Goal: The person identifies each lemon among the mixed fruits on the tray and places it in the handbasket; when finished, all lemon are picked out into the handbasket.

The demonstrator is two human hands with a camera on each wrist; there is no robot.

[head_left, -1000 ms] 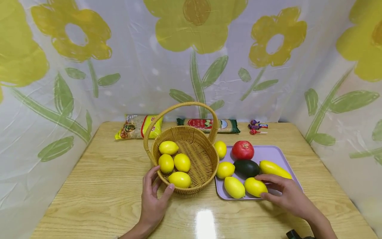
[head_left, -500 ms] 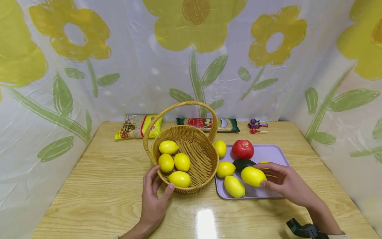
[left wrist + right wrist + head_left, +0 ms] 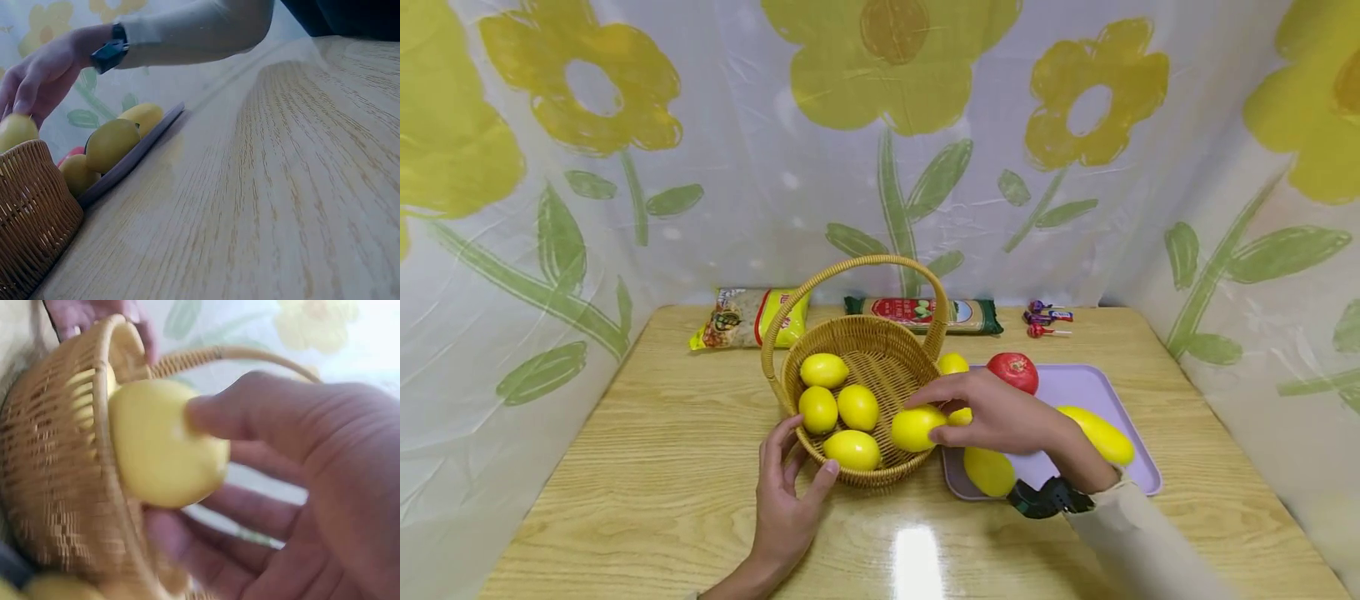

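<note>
A lemon (image 3: 917, 427) is pinched between the thumb and fingers of my right hand (image 3: 1000, 408), over the right rim of the wicker basket (image 3: 891, 379). The right wrist view has this lemon (image 3: 165, 440) at the basket's rim. Inside the basket lie several lemons (image 3: 857, 407), toward its left side. My left hand (image 3: 790, 504) holds the basket's near left rim, with fingers at the side and thumb in front. On the lilac tray (image 3: 1075, 379), a lemon (image 3: 988, 472), a pomegranate (image 3: 1017, 371) and a long yellow fruit (image 3: 1099, 435) show around my right arm, which hides the dark green fruit.
The basket's tall handle (image 3: 874, 260) arches over it. Along the back lie a yellow food bag (image 3: 748, 318), a green-ended packet (image 3: 917, 315) and several lollipops (image 3: 1041, 317). Another lemon (image 3: 953, 363) sits by the basket's right side, at the tray's corner. Flowered cloth encloses the table.
My right hand has lifted the lemon off the tray's front and carried it left to the basket. The left hand and basket have stayed put.
</note>
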